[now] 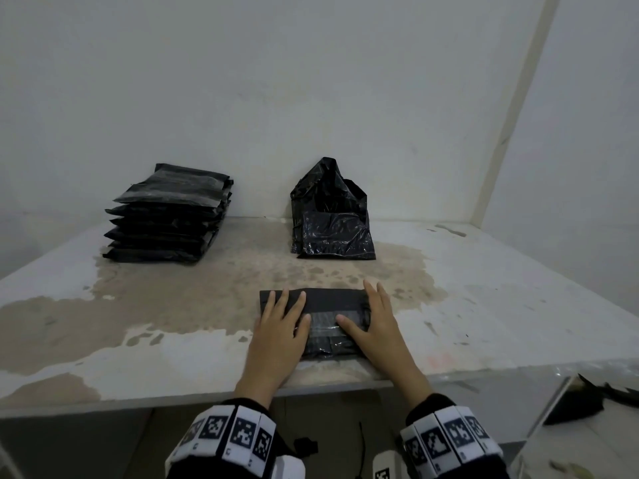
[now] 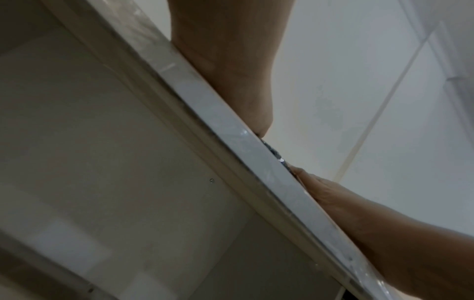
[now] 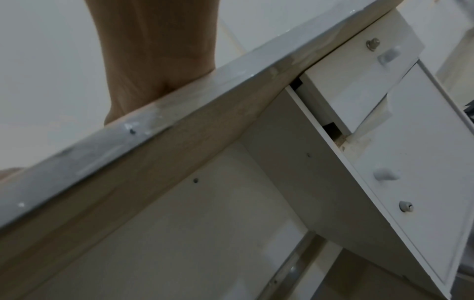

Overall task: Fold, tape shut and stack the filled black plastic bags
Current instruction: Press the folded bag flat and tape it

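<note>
Both hands lie flat, fingers straight and spread, pressing on the folded bag (image 1: 325, 299) at the near middle of the desk (image 1: 518, 305), close to its near edge. The left hand (image 1: 278, 335) covers the bag's left half; the right hand (image 1: 371, 326) covers its right half, and both thumbs point in toward the clear tape (image 1: 325, 319) that runs across the fold. Neither hand grips anything. From the wrist views only each wrist and the desk edge show.

The tape looks wrinkled in the middle, so it may not bond along its whole length; if the hands lift before it is rubbed down, the springy plastic could pull the flap open. The bag sits just beside the near edge, so a push toward the body could slide it off. The stack (image 1: 169, 223) at the far left leans a little, its upper bags shifted right and farther back; setting this one down off-centre may tip it. The unfolded bags (image 1: 332, 219) at the far middle stand loose against the wall and could slump if knocked
</note>
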